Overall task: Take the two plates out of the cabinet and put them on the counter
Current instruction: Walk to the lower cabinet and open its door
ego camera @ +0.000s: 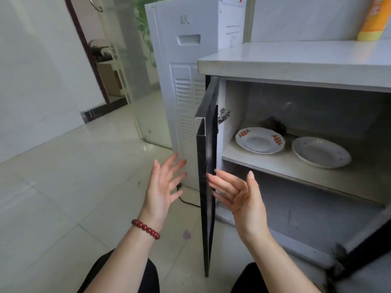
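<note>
White, two round china plates, the red-patterned plate [260, 140] and the plain plate [321, 152], lie on the cabinet shelf [281, 166] at right; the black door [206, 166] stands between the empty, spread-fingered left hand [164, 185] and right hand [237, 195].

We count two plates on the cabinet shelf: a red-patterned plate [259, 140] and a plainer plate [321, 152]. We see one black door [206, 187], one orange bottle [374, 19], and one bead bracelet [146, 228].

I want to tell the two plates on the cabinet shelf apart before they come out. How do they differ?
The left plate has red and gold motifs on its rim; the right plate looks plain, with only faint specks. The left plate sits further back, near the open door's hinge; the right plate lies nearer the shelf's front edge. Both are white, shallow, right side up, apart, and untouched by either hand.
</note>
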### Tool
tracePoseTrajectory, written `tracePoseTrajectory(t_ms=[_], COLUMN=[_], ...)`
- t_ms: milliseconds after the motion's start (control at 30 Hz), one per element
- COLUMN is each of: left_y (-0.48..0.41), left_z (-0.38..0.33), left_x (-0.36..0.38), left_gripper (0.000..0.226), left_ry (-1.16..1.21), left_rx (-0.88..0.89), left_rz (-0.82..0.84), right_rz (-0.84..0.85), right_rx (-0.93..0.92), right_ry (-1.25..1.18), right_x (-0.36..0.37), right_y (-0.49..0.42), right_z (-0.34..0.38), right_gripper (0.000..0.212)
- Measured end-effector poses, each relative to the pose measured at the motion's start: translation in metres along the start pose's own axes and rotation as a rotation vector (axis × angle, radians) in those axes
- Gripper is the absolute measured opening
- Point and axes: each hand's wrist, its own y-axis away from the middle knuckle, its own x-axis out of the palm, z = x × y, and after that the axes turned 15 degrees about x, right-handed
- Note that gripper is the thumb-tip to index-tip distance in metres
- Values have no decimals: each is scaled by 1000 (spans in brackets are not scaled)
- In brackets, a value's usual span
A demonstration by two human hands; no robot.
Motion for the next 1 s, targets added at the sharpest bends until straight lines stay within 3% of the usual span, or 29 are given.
tracePoseTrajectory(t_ms=[267,433,1000], left_y=[-7,-15,8], left_z=[1,2,-4], left_x=[-33,-43,-37], left_gripper=[73,78,72], left_ry=[-73,-48,-84], left_rx=[73,40,41], left_rz=[-94,-3,-43], right_rz=[39,40,81], right_rx=[38,56,58], right_ry=[-26,-25,0], right_x=[26,37,40], right_y=[-24,-36,-38], right_z=[-13,-16,-16], right_gripper=[64,64,60])
